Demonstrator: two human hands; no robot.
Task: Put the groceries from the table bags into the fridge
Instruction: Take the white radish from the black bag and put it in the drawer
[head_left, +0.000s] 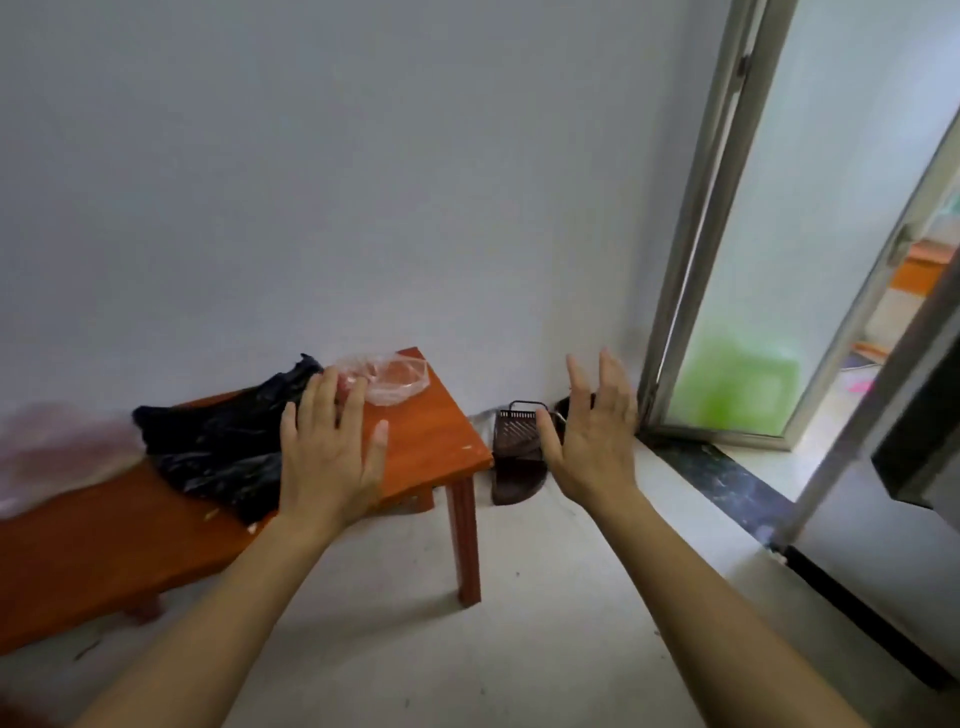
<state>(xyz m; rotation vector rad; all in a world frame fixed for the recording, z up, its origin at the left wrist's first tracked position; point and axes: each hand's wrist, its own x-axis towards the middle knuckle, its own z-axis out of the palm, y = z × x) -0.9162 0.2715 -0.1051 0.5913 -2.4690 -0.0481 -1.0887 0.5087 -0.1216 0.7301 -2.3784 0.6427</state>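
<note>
The black bag (218, 457) is lying slumped on the desk (426, 447), partly under the left hand (330, 452) and spreading away to its left. A crumpled clear bag (395, 382) is sitting just past that hand's fingertips, near the desk's far corner. Further out to the left, a pinkish bag (57, 457) is showing only as a blur, and I cannot tell what any of the three is holding.

Both hands are hanging out in front of the person, fingers straight and spread, gripping nothing. Whether the left one is touching the black bag I cannot tell. The right hand (595, 441) is hovering off the desk's end, above the floor, with a brown sandal (517, 480) lying beyond it by the wall. To its right a glass door frame (691, 260) is standing. A grey cabinet (883, 519) at the far right may be the fridge, though I am not sure.

To my eye the person is on the fetching step, about to take something from a bag. The next move is calling for one hand to pinch a bag's mouth open while the other is feeling inside, since thin plastic bunches and slips.
</note>
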